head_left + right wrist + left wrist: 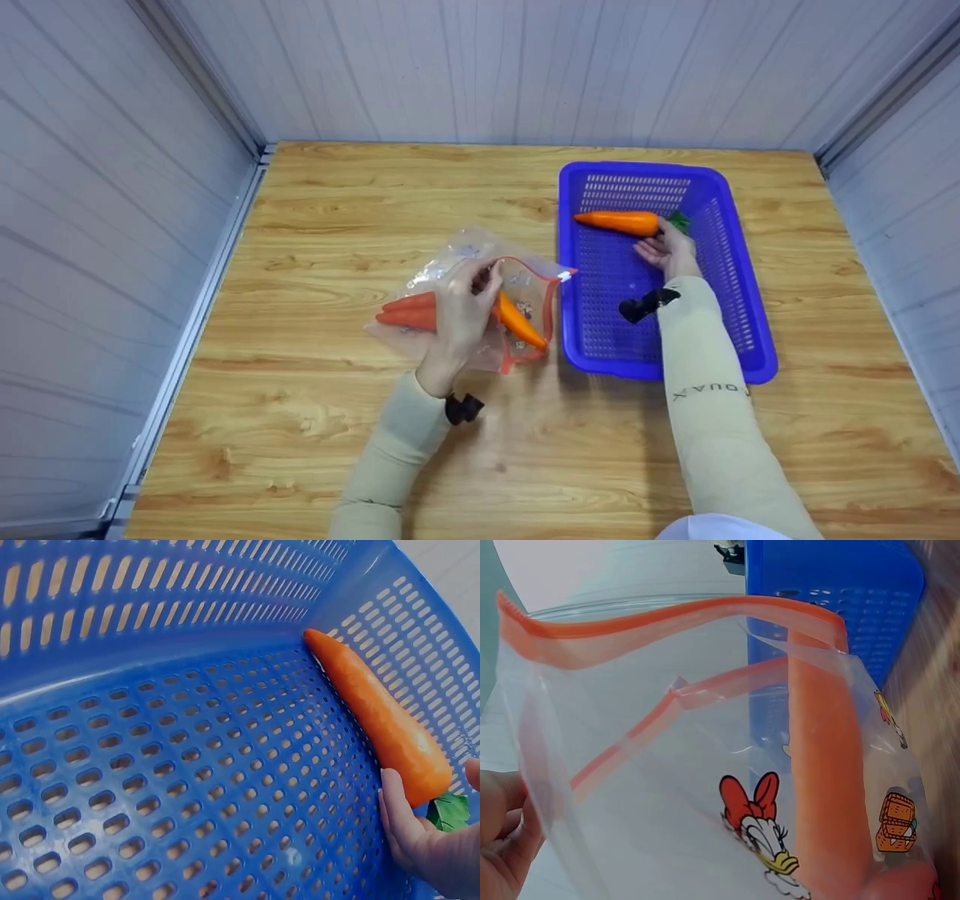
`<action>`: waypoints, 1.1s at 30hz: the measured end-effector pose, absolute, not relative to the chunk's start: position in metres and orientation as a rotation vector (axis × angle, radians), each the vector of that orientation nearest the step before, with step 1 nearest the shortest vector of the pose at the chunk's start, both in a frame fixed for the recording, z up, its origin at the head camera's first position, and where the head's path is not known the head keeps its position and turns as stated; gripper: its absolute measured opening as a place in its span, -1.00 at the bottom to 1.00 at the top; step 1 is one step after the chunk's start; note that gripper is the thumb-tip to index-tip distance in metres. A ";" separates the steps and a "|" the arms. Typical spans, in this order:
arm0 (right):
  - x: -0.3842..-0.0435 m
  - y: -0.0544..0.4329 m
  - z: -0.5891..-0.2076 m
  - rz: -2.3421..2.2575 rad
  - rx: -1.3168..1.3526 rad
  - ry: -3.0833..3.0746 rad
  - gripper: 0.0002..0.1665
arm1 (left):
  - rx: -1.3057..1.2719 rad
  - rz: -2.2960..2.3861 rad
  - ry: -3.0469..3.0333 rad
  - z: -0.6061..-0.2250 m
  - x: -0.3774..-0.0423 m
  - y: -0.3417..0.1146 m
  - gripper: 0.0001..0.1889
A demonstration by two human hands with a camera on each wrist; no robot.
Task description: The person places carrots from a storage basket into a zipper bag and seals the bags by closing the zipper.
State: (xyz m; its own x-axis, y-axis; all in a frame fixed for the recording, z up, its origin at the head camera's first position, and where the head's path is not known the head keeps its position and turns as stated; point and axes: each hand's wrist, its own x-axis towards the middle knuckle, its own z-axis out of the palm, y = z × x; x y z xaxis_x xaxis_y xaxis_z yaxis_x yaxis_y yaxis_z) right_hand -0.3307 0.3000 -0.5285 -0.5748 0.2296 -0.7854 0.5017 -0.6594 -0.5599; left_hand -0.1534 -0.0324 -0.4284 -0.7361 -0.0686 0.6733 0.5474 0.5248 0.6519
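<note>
Left hand [461,315] pinching zip bag [480,300] rim, mouth gaping toward 3 o'clock, touching blue basket [739,300] edge. Right hand [670,251] gripping carrot [616,222] at basket's 12 o'clock wall. Bare surface [337,195] lying at 9 and 12 o'clock.

Your arms wear close-fitting beige sleeves to the wrist, the right sleeve [705,390] printed with dark lettering; a small black strap-mounted device [463,409] sits at each wrist, hands bare.
</note>
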 end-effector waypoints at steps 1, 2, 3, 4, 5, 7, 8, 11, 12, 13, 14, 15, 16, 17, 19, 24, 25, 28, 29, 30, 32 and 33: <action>-0.336 0.304 -0.537 -2.368 1.342 1.185 -0.21 | -0.388 -1.213 -2.107 -0.429 -0.154 -0.033 -0.87; -0.343 0.312 -0.550 -2.397 1.293 1.153 -0.22 | -0.389 -1.211 -2.103 -0.429 -0.154 -0.033 -0.86; -0.347 0.315 -0.556 -2.407 1.271 1.132 -0.21 | -0.389 -1.208 -2.100 -0.429 -0.154 -0.033 -0.86; -0.350 0.317 -0.560 -2.419 1.255 1.122 -0.20 | -0.389 -1.206 -2.098 -0.429 -0.154 -0.033 -0.86; -0.352 0.318 -0.563 -2.427 1.238 1.104 -0.18 | -0.387 -1.201 -2.099 -0.428 -0.154 -0.033 -0.86; -0.351 0.315 -0.559 -2.433 1.228 1.096 -0.18 | -0.387 -1.199 -2.101 -0.428 -0.155 -0.033 -0.86; -0.349 0.313 -0.555 -2.437 1.224 1.092 -0.18 | -0.387 -1.200 -2.102 -0.428 -0.154 -0.033 -0.86; -0.337 0.303 -0.534 -2.425 1.209 1.062 -0.15 | -0.381 -1.206 -2.106 -0.429 -0.154 -0.034 -0.86; -0.334 0.301 -0.529 -2.424 1.191 1.056 -0.16 | -0.379 -1.206 -2.106 -0.429 -0.154 -0.034 -0.87; -0.332 0.300 -0.525 -2.424 1.171 1.044 -0.15 | -0.375 -1.202 -2.107 -0.429 -0.154 -0.034 -0.87; -0.330 0.298 -0.521 -2.424 1.153 1.037 -0.16 | -0.372 -1.201 -2.109 -0.429 -0.154 -0.034 -0.88; -0.328 0.297 -0.518 -2.427 1.134 1.027 -0.16 | -0.371 -1.199 -2.110 -0.429 -0.154 -0.034 -0.88; -0.326 0.296 -0.516 -2.432 1.119 1.033 -0.17 | -0.371 -1.197 -2.113 -0.429 -0.154 -0.034 -0.88; -0.325 0.294 -0.515 -2.439 1.118 1.053 -0.18 | -0.370 -1.192 -2.118 -0.429 -0.154 -0.034 -0.89; -0.323 0.291 -0.512 -2.468 1.122 1.055 -0.23 | -0.371 -1.194 -2.125 -0.429 -0.153 -0.033 -0.88; -0.323 0.287 -0.512 -2.535 1.142 1.095 -0.36 | -0.367 -1.197 -2.141 -0.428 -0.153 -0.034 -0.87; -0.324 0.287 -0.512 -2.540 1.149 1.102 -0.36 | -0.367 -1.200 -2.141 -0.428 -0.153 -0.034 -0.87; -0.329 0.286 -0.514 -2.521 1.156 1.168 -0.33 | -0.370 -1.212 -2.140 -0.428 -0.152 -0.033 -0.88; -0.331 0.286 -0.514 -2.516 1.161 1.171 -0.32 | -0.373 -1.215 -2.136 -0.428 -0.152 -0.033 -0.88; -0.332 0.286 -0.515 -2.509 1.166 1.176 -0.32 | -0.376 -1.219 -2.132 -0.428 -0.152 -0.033 -0.89; -0.335 0.285 -0.514 -2.492 1.184 1.194 -0.37 | -0.379 -1.220 -2.127 -0.428 -0.152 -0.034 -0.89; -0.335 0.285 -0.513 -2.492 1.193 1.178 -0.41 | -0.381 -1.220 -2.126 -0.428 -0.153 -0.034 -0.89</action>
